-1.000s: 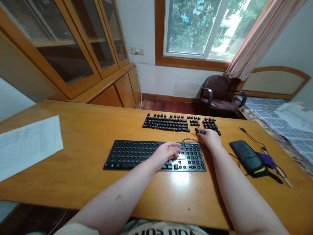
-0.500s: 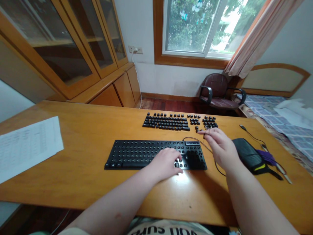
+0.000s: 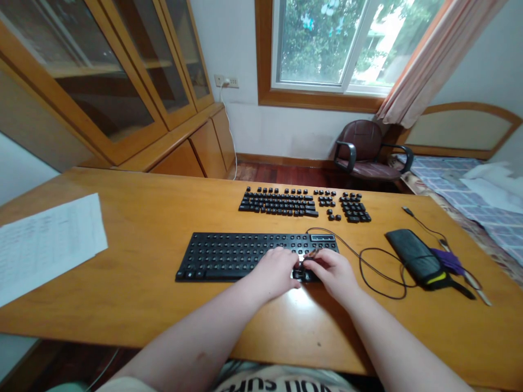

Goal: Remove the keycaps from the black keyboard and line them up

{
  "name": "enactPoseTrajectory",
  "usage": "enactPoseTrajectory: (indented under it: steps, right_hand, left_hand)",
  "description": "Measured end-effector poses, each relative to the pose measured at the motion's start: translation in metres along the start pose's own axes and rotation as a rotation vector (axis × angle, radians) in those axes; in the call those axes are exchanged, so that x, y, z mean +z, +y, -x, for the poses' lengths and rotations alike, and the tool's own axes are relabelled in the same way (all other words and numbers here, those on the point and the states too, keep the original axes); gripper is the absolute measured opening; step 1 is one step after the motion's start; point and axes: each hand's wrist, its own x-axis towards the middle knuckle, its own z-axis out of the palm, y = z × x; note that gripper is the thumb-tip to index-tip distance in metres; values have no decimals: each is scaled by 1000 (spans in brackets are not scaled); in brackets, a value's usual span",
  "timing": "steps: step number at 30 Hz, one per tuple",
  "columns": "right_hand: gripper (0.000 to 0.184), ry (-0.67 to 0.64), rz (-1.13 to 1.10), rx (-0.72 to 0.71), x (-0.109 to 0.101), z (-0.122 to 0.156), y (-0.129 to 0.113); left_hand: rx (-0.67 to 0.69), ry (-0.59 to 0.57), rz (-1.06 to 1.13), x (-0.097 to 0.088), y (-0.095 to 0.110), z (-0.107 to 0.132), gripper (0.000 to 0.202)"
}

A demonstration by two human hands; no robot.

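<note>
A black keyboard (image 3: 229, 256) lies on the wooden desk, most of its keycaps off and bare switches showing. A few keycaps remain at its lower left and near my hands. My left hand (image 3: 275, 269) rests on its right half, thumb and fingers apart beside the remaining keycaps. My right hand (image 3: 333, 272) is over the board's right part, fingers pinched on a small dark thing I cannot make out, close to those keycaps. Its fingertips partly hide the number pad area. Behind the keyboard, loose black keycaps (image 3: 278, 203) lie in rows, laid out like a keyboard.
A coiled black cable (image 3: 384, 294) lies right of the keyboard. Beyond it are a dark zip pouch (image 3: 412, 253), a purple cloth item (image 3: 449, 261) and a USB plug (image 3: 406, 209). Paper sheets (image 3: 53, 239) lie at the left. An office chair (image 3: 362, 147) stands past the desk.
My right hand has come back from the loose keycaps at the rear right to the keyboard, beside my left hand. The left hand has stayed nearly still.
</note>
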Motion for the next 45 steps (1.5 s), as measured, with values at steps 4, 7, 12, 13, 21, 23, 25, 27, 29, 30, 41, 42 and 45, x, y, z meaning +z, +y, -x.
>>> enactPoseTrajectory:
  steps: [4, 7, 12, 13, 21, 23, 25, 27, 29, 30, 41, 42, 45]
  right_hand:
    - [13, -44, 88, -23, 3, 2, -1]
    - [12, -108, 140, -74, 6, 4, -1]
    - [12, -292, 265, -304, 7, 9, -5]
    - [13, -320, 310, -349, 7, 10, -5]
    - [19, -293, 407, -401, 8, 17, 1]
    - [21, -286, 389, -307, 9, 16, 0]
    - [23, -283, 393, -206, 10, 14, -1]
    - [23, -283, 393, -135, 10, 13, -4]
    - [23, -286, 382, -93, 11, 13, -6]
    - [24, -288, 378, -77, 11, 13, -7]
    - [25, -269, 317, 64, 12, 9, -6]
    - [25, -253, 295, 77, 12, 8, -5]
    - [25, -215, 255, 79, 10, 8, -4]
  left_hand:
    - [2, -17, -40, -2, 2, -1, 35]
    - [18, -3, -44, 1, 1, -1, 33]
    - [70, 31, -52, 6, -1, 0, 10]
    - [80, 30, -51, 6, -2, 0, 8]
    - [33, -16, 21, 4, 3, -2, 9]
    - [18, -25, 32, 4, 4, -2, 11]
    - [15, -23, 36, 4, 3, -2, 14]
    - [12, -24, 36, 5, 2, -2, 17]
    - [3, -32, 29, 7, 1, -2, 18]
    - [-3, -36, 22, 7, 1, -2, 18]
    - [-52, -48, 12, 5, 6, -2, 19]
    - [-47, -44, 24, 6, 5, -2, 19]
    - [-39, -27, 60, 8, 3, -2, 21]
